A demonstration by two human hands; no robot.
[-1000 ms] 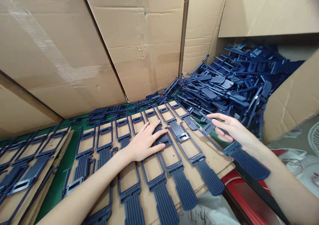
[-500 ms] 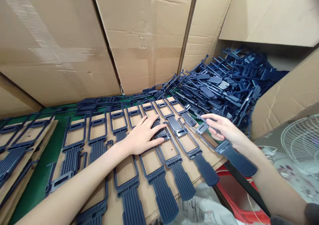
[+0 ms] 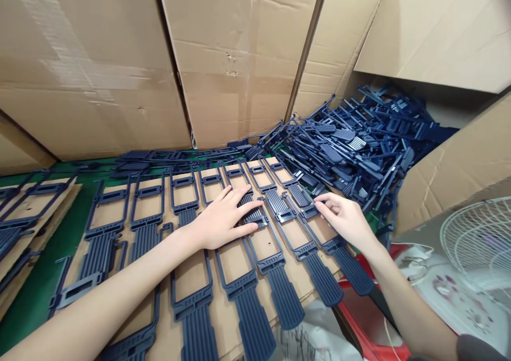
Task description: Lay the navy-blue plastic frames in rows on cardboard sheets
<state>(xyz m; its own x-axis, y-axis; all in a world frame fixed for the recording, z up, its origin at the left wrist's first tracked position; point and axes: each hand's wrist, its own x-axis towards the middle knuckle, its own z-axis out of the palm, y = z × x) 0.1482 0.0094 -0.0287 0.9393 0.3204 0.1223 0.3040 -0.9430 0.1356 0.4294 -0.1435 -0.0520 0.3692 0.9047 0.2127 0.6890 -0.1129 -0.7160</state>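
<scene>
My left hand (image 3: 223, 217) lies spread, palm down, across the dark blue plastic frames in the middle of the row, gripping none of them. At the row's right end, my right hand (image 3: 345, 217) pinches the upper side of a dark blue plastic frame with a ribbed paddle (image 3: 351, 265). That piece rests against the cardboard sheet (image 3: 235, 262), its paddle overhanging the front edge. Beside it lies a matching frame (image 3: 325, 281), lined up the same way. Several such pieces overlap in two rows on the sheet; my left forearm hides some.
A large heap of loose blue frames (image 3: 339, 137) fills the back right. Tall cardboard boxes (image 3: 223, 73) wall off the rear. Another loaded cardboard sheet (image 3: 35, 206) sits at left on the green surface (image 3: 40, 286). A white fan (image 3: 479, 249) and a red object (image 3: 367, 313) are at right.
My right hand has moved left and brought its frame down onto the sheet, alongside the neighbouring one. My left hand stays spread in the same spot; the view has shifted slightly.
</scene>
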